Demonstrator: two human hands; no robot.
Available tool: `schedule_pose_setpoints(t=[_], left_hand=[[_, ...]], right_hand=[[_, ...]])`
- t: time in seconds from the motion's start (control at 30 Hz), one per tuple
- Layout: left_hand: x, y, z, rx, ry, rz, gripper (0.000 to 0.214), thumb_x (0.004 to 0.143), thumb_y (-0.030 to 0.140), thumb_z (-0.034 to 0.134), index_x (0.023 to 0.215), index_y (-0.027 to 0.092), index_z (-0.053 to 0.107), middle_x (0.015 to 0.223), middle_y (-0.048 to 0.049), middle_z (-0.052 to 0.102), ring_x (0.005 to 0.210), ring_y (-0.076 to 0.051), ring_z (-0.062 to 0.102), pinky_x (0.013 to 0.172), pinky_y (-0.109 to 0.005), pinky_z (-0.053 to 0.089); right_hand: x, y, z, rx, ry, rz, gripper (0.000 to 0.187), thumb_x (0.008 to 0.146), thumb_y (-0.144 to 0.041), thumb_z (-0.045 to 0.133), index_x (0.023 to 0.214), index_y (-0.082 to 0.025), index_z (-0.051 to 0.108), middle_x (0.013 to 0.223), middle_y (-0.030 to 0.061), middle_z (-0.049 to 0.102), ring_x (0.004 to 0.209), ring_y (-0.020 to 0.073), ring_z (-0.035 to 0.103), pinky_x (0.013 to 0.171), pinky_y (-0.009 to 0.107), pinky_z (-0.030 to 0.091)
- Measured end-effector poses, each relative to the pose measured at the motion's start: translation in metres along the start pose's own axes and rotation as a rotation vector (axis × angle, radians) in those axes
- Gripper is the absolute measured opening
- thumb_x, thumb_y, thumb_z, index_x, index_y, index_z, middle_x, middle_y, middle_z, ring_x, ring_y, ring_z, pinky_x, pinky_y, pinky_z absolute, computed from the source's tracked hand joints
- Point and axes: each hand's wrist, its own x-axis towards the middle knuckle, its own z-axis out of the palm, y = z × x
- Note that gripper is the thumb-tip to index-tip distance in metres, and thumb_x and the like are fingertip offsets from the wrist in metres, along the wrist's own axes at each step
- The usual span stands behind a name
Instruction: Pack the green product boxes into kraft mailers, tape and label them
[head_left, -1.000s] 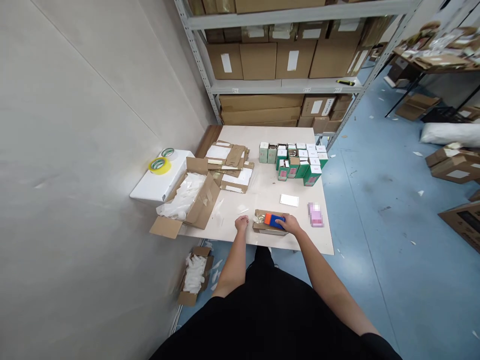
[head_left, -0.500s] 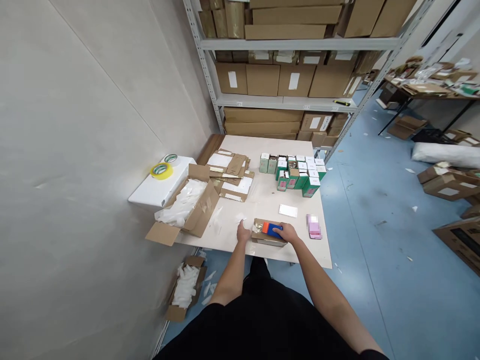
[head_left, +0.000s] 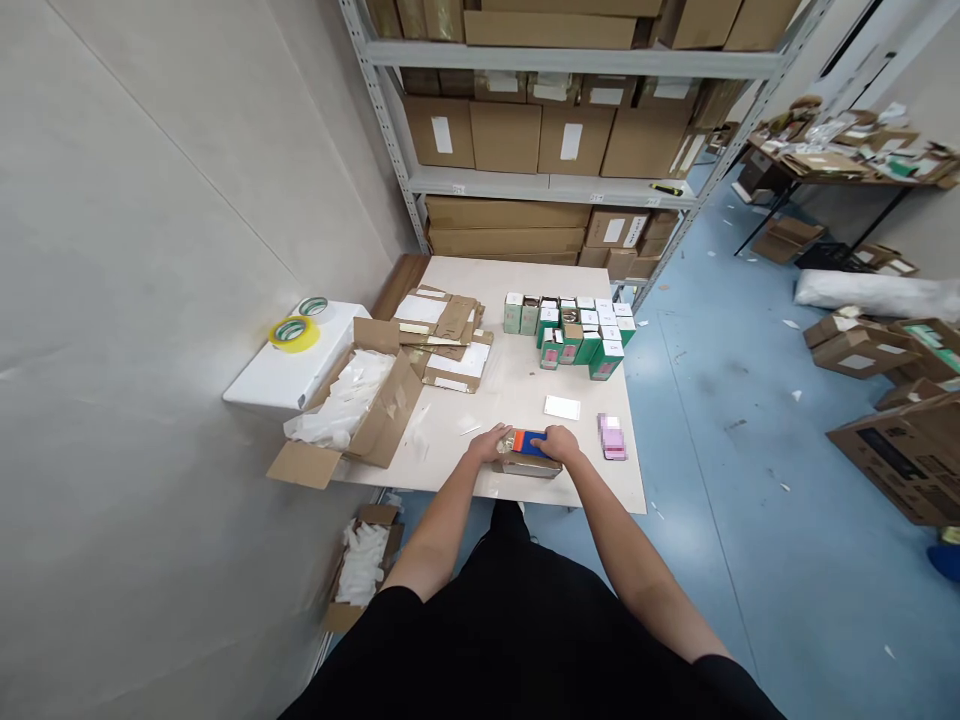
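A small brown cardboard box [head_left: 526, 466] lies near the front edge of the pale table [head_left: 517, 400]. On top of it sits an orange and blue object [head_left: 527, 442]. My right hand [head_left: 558, 443] rests on the blue end of that object, fingers curled over it. My left hand [head_left: 491, 441] touches the box's left end, fingers bent against it. A white card [head_left: 562, 407] and a pink packet [head_left: 611, 437] lie just beyond and to the right.
Several green and white small boxes [head_left: 577, 325] stand at the table's back right. Flattened cardboard [head_left: 448, 335] and an open carton of white bags [head_left: 352, 400] lie left. Tape rolls [head_left: 295, 332] sit on a white ledge. Shelving with cartons [head_left: 540, 130] stands behind. Another carton [head_left: 360, 565] is on the floor.
My left hand has moved right from the bare table to the box's left end. My right hand stays on the orange and blue object. The view shifted slightly.
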Motion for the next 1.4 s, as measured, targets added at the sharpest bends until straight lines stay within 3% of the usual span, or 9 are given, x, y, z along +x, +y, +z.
schedule_pose_setpoints(t=[0.17, 0.33, 0.43, 0.57, 0.73, 0.87, 1.07, 1.23, 1.4], left_hand=[[-0.003, -0.003, 0.001, -0.036, 0.015, -0.012, 0.111, 0.059, 0.032, 0.091, 0.158, 0.037, 0.041, 0.172, -0.0011, 0.027, 0.149, -0.031, 0.044, 0.114, -0.034, 0.042], [-0.001, -0.005, 0.002, -0.081, 0.025, 0.010, 0.105, 0.061, 0.036, 0.091, 0.156, 0.034, 0.045, 0.170, -0.0030, 0.033, 0.149, -0.031, 0.043, 0.115, -0.032, 0.040], [0.001, -0.007, 0.001, -0.058, -0.016, -0.001, 0.105, 0.066, 0.038, 0.089, 0.158, 0.032, 0.041, 0.171, -0.0060, 0.028, 0.153, -0.032, 0.037, 0.119, -0.035, 0.036], [0.005, -0.010, 0.002, -0.039, -0.054, 0.007, 0.107, 0.068, 0.039, 0.086, 0.161, 0.032, 0.034, 0.174, -0.0066, 0.021, 0.154, -0.032, 0.034, 0.120, -0.035, 0.034], [0.007, -0.011, 0.001, -0.006, -0.112, 0.013, 0.115, 0.067, 0.042, 0.086, 0.164, 0.031, 0.026, 0.175, -0.0081, 0.010, 0.156, -0.033, 0.029, 0.118, -0.032, 0.036], [0.007, -0.008, -0.005, 0.029, -0.152, 0.003, 0.132, 0.056, 0.043, 0.092, 0.166, 0.032, 0.019, 0.175, -0.0089, 0.001, 0.155, -0.036, 0.032, 0.114, -0.032, 0.041], [0.002, -0.005, -0.002, 0.011, -0.092, -0.007, 0.134, 0.053, 0.039, 0.094, 0.166, 0.033, 0.022, 0.175, -0.0095, 0.004, 0.148, -0.038, 0.043, 0.110, -0.033, 0.043], [0.004, -0.022, 0.000, -0.066, -0.041, 0.046, 0.120, 0.061, 0.038, 0.090, 0.164, 0.032, 0.029, 0.175, -0.0060, 0.010, 0.154, -0.034, 0.035, 0.116, -0.033, 0.039], [0.005, -0.048, -0.016, -0.167, -0.056, 0.074, 0.123, 0.054, 0.035, 0.093, 0.162, 0.028, 0.034, 0.175, -0.0083, 0.014, 0.157, -0.034, 0.028, 0.124, -0.037, 0.030]], right_hand=[[-0.009, 0.018, -0.008, 0.005, -0.023, 0.010, 0.039, 0.084, -0.056, 0.072, 0.094, -0.018, 0.076, 0.102, 0.0184, 0.076, 0.091, 0.0303, 0.072, 0.069, 0.033, 0.047], [-0.026, 0.079, -0.029, -0.006, 0.007, 0.053, 0.036, 0.084, -0.054, 0.073, 0.092, -0.019, 0.077, 0.098, 0.0167, 0.077, 0.091, 0.0295, 0.071, 0.068, 0.032, 0.047], [-0.038, 0.120, -0.044, -0.038, -0.026, 0.175, 0.038, 0.084, -0.054, 0.073, 0.097, -0.018, 0.076, 0.103, 0.0144, 0.077, 0.096, 0.0279, 0.071, 0.069, 0.029, 0.046], [-0.046, 0.149, -0.047, -0.043, -0.068, 0.273, 0.040, 0.088, -0.055, 0.070, 0.101, -0.018, 0.074, 0.108, 0.0131, 0.076, 0.098, 0.0257, 0.071, 0.067, 0.027, 0.044], [-0.044, 0.144, -0.031, -0.031, -0.073, 0.289, 0.039, 0.089, -0.054, 0.069, 0.102, -0.018, 0.074, 0.108, 0.0125, 0.076, 0.098, 0.0250, 0.071, 0.068, 0.026, 0.045], [-0.041, 0.139, -0.020, -0.001, -0.076, 0.308, 0.039, 0.091, -0.053, 0.067, 0.107, -0.018, 0.074, 0.110, 0.0130, 0.076, 0.101, 0.0252, 0.071, 0.071, 0.026, 0.047], [-0.040, 0.134, -0.011, -0.004, -0.077, 0.314, 0.041, 0.092, -0.051, 0.067, 0.113, -0.017, 0.074, 0.115, 0.0149, 0.076, 0.105, 0.0264, 0.071, 0.073, 0.027, 0.048], [-0.046, 0.129, -0.014, 0.025, -0.045, 0.324, 0.039, 0.092, -0.051, 0.067, 0.111, -0.018, 0.075, 0.115, 0.0135, 0.076, 0.105, 0.0252, 0.071, 0.074, 0.026, 0.047], [-0.050, 0.105, -0.024, 0.068, -0.012, 0.258, 0.039, 0.093, -0.053, 0.066, 0.106, -0.018, 0.076, 0.109, 0.0116, 0.077, 0.100, 0.0234, 0.071, 0.069, 0.025, 0.043]])
